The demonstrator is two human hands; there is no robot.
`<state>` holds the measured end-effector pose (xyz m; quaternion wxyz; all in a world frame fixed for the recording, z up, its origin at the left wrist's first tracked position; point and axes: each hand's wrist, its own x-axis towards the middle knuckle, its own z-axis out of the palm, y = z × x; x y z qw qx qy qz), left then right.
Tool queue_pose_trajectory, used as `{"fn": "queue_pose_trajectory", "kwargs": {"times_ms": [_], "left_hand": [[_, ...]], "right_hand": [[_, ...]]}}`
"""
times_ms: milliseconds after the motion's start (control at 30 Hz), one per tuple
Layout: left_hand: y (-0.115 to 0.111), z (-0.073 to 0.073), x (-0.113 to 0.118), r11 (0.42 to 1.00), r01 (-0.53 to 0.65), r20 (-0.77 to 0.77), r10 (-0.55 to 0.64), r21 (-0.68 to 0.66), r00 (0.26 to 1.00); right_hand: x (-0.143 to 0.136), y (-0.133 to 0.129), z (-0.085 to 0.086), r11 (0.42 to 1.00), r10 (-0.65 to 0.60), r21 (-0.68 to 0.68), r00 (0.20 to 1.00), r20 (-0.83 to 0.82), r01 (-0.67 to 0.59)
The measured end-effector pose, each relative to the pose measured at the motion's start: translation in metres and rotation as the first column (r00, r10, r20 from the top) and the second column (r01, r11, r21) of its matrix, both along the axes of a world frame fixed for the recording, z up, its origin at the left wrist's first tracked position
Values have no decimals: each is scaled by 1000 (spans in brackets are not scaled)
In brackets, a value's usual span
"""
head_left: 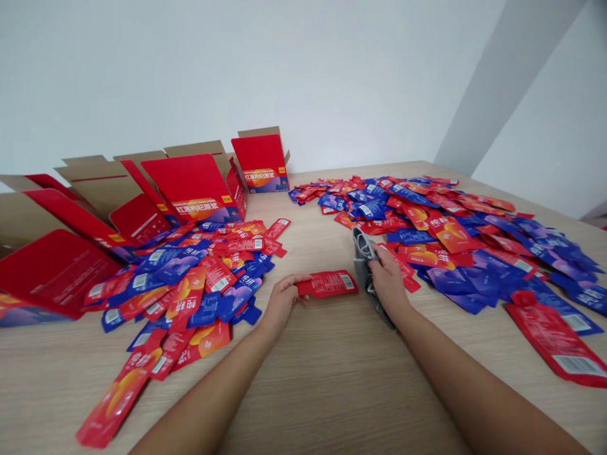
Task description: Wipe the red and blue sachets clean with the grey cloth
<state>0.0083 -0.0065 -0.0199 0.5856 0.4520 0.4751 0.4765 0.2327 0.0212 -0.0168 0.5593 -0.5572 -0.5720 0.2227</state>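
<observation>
As I look on in the head view, the person's left hand [284,296] pinches one end of a flat red glossy pouch with a white barcode [329,284]; I cannot tell whether it touches the pale wood-grain table [303,385]. At its three o'clock, just beside the barcode end, the right hand [387,275] has its fingers closed round a crumpled grey cloth-like bundle [363,268]. From the held pouch, a loose heap of red and blue pouches [190,287] lies at nine o'clock, a larger similar heap [441,230] at two. Open red cardboard boxes with tan insides [190,180] stand at ten o'clock; another red box [260,158] stands at eleven.
</observation>
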Motion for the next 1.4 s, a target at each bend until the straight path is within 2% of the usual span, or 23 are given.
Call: {"fn": "queue_pose_trajectory", "kwargs": {"times_ms": [67,100,133,200,267,300,400,500,567,667,733,800,900,1000,1067,1167,1200,1267,1333,1400], "left_hand": [[1,-1,1,1000,12,-96,-11,17,995],[1,-1,2,999,6,-143,-1,39,990],[2,-2,3,997,-9,-180,22,73,983],[3,-4,5,989,-50,-205,78,138,976],[3,-5,6,988,-63,-193,91,144,977],[3,-4,6,991,-52,-183,74,124,980],[1,0,6,999,-20,-140,27,49,990],[-1,5,3,999,-43,-123,45,14,991],[-1,6,1,998,-66,-128,65,-7,990],[-1,5,0,997,-78,-132,74,-28,989],[0,4,1,998,-67,-126,64,-20,990],[0,4,2,998,-65,-119,62,-19,991],[-1,6,2,993,-89,-88,82,-73,993],[-2,11,0,981,-81,-56,72,-174,996],[-3,14,0,973,-20,-53,8,-228,999],[-6,18,2,943,187,-60,-211,-276,976],[-6,19,2,935,220,-52,-244,-276,968],[-5,22,0,959,157,-19,-166,-236,986],[1,27,-7,989,-33,30,37,-143,999],[9,34,-18,962,-272,110,270,5,957]], "right_hand": [[-16,-14,3,994,88,46,976,199,-99],[-26,-23,5,983,150,54,936,318,-176],[-37,-32,7,966,213,41,876,432,-255],[-54,-48,10,925,315,-42,701,640,-377],[-62,-54,12,924,323,-113,583,745,-366],[-61,-53,12,931,313,-137,549,775,-339],[-44,-35,10,965,253,-173,509,823,-198],[-25,-19,9,981,181,-187,522,833,-42],[-21,-19,11,986,142,-164,557,818,-11],[-31,-31,16,991,133,-88,581,803,-105],[-39,-37,17,976,186,-87,545,818,-202],[-41,-36,15,964,238,-140,497,834,-226],[-31,-23,10,973,232,-208,476,848,-103],[-21,-14,8,978,191,-207,482,855,-19],[-20,-14,8,979,188,-203,486,853,-23],[-24,-20,8,975,216,-210,501,838,-69],[-26,-21,8,974,222,-210,518,826,-83],[-26,-21,6,973,228,-210,577,784,-99],[-25,-18,4,972,228,-211,647,727,-105],[-22,-15,1,971,230,-209,694,682,-116]]}}
